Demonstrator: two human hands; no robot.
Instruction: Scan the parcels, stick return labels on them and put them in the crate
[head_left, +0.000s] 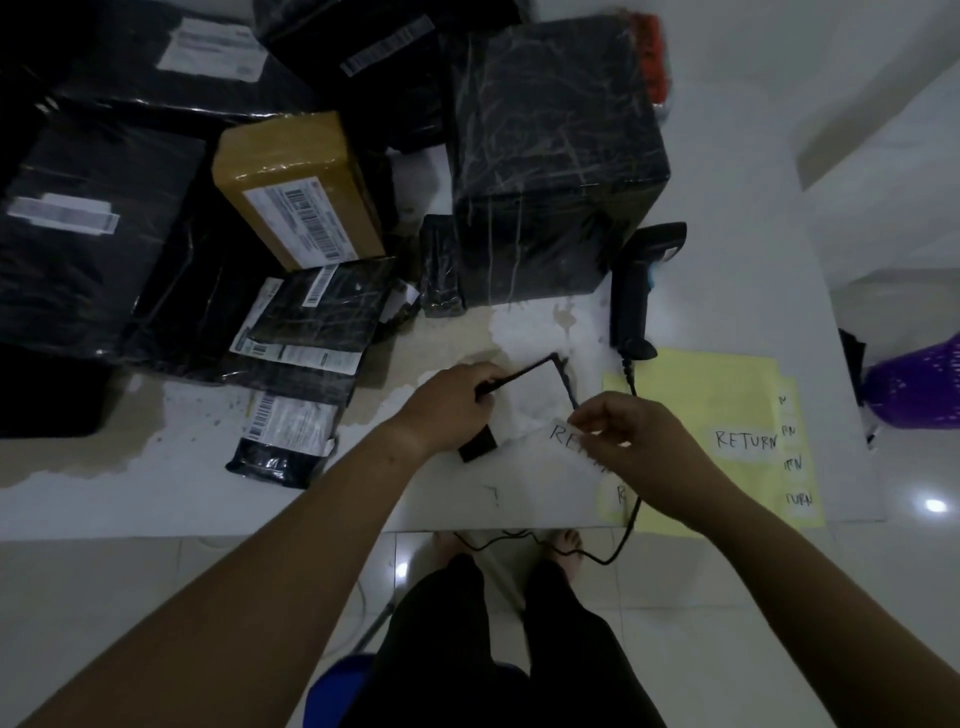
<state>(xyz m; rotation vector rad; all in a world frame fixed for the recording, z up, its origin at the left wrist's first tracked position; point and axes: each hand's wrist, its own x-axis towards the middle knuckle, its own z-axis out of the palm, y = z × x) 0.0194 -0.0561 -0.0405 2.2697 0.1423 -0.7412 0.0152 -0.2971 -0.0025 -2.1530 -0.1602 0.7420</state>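
fingers (581, 415) pinch return label (563, 435) (over parcel (524, 402))

Glossy, seemingly plastic-wrapped parcels (550, 156)

Just below the scanner (641, 291), the right hand (639, 441) pinches a return label (563, 434) that reads only "RE" before the fingers (597, 415) cover the rest. The left hand (452, 402) hides part of the flat parcel (524, 400) it grips, and the scanner's cable (631, 382) vanishes under the right hand. Right of the scanner, the purple basket (919, 389) is cut off by the picture's edge and overlapping yellow sheets (717, 395) leave only the end letters of the lower labels showing. Left of it, the shipping labels (306, 223) are too blurred to read and the farthest black parcels (78, 280) run off the picture.
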